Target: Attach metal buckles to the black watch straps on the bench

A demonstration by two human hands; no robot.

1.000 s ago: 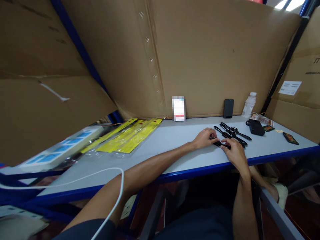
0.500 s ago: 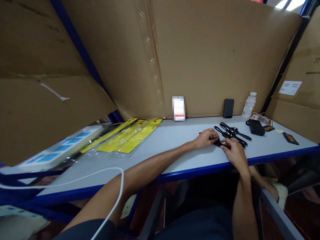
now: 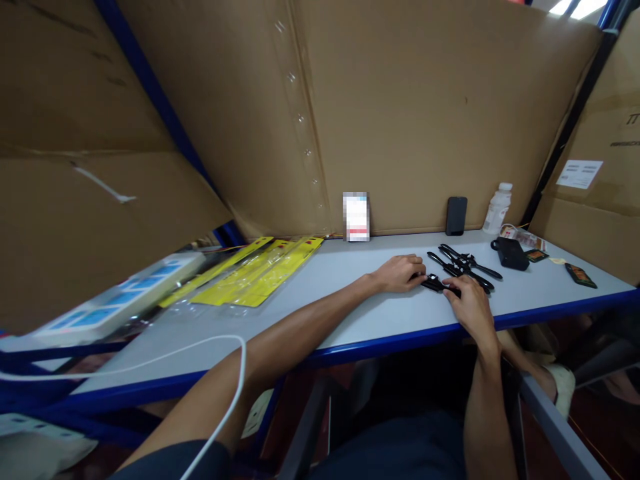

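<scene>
A black spokeshave (image 3: 433, 284) with a small bright part at its middle lies low over the table between my hands. My left hand (image 3: 401, 273) is closed around its left handle, most of which the fingers hide. At the other end my right hand (image 3: 469, 297) grips the right handle with thumb and fingers. Just behind my right hand, several more black spokeshaves (image 3: 463, 264) lie crossed in a loose pile on the table.
The grey table (image 3: 350, 280) has a blue front edge. Yellow cards in clear plastic (image 3: 265, 273) and a white tray with blue compartments (image 3: 125, 297) lie left. Behind are a bright screen (image 3: 357, 217), a dark phone (image 3: 456, 216), a bottle (image 3: 498, 208) and a black case (image 3: 511, 254).
My left hand has slid left from the spokeshave's middle onto its left handle, uncovering the bright middle part. My right hand stays on the right handle.
</scene>
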